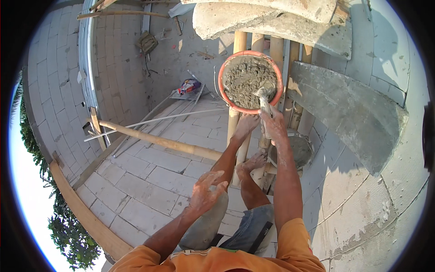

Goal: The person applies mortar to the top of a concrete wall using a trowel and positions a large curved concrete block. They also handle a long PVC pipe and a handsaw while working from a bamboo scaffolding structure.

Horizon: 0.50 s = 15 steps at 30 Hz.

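An orange-rimmed bucket (220,81) full of grey wet mortar (244,75) stands ahead of me on bamboo poles. My right hand (273,121) is closed around the handle of a trowel (263,94). Its mortar-coated blade dips into the right side of the mortar. My left hand (206,191) hangs above my left knee with fingers apart and nothing in it. Pale dried mortar smears both hands. Beneath the bucket's near edge, my bare feet rest on the poles.
Bamboo poles (240,43) run under the bucket, high above a floor. A rough concrete slab (272,20) lies beyond; a grey board (349,109) leans at right. Below my right hand sits a second mortar-stained container (297,152). A bamboo pole (163,143) crosses at left, near block walls (122,59).
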### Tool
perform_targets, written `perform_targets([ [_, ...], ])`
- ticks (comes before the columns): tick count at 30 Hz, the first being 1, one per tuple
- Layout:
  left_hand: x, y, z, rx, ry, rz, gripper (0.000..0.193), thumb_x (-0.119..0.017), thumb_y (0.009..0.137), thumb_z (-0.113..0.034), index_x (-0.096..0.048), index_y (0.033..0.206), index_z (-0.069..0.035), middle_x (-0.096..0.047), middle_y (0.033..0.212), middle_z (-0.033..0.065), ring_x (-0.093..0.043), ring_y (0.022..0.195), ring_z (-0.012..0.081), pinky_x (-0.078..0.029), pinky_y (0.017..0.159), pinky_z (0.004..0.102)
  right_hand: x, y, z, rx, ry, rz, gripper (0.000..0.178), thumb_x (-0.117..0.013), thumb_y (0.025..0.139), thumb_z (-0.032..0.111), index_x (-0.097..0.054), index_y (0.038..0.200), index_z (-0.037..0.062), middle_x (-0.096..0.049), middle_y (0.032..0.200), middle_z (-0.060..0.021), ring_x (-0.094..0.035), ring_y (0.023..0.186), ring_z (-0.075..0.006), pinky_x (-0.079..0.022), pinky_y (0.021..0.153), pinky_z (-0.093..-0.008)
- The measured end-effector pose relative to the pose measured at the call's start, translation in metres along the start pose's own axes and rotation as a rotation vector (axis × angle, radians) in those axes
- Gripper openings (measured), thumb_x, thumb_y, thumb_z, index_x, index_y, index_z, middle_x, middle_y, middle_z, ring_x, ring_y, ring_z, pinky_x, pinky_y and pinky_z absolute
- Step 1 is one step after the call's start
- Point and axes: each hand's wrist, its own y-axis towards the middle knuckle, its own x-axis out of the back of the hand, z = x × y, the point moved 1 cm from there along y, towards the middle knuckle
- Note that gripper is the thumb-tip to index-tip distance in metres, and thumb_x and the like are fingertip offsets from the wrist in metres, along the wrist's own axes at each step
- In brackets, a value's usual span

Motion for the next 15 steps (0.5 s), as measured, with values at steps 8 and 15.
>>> perform_targets([
  [8,-0.016,-0.055,0.007,-0.123,0.297,0.126,0.037,-0.074,0.081,-0.02,-0.067,0.114,-0.005,-0.061,0.121,0.0161,-0.058,0.111,0.0357,-0.047,0.095,0.0491,0.025,-0.024,-0.023,0.212,-0.207,-0.026,0.05,-0.069,0.09,0.022,-0.054,0.134,0.0052,-0.056,0.07,-0.0041,-0.057,0.054,-0.0154,-0.046,0.048,-0.032],
  [15,-0.03,-0.042,0.017,-0.185,0.369,0.092,0.037,-0.075,0.08,-0.023,-0.067,0.112,-0.006,-0.061,0.121,0.0135,-0.058,0.11,0.0338,-0.046,0.095,0.0475,-0.008,-0.059,0.01,0.172,-1.219,-0.35,0.064,-0.068,0.088,0.021,-0.043,0.146,0.0099,-0.064,0.098,-0.023,-0.067,0.085,-0.0404,-0.054,0.071,-0.049],
])
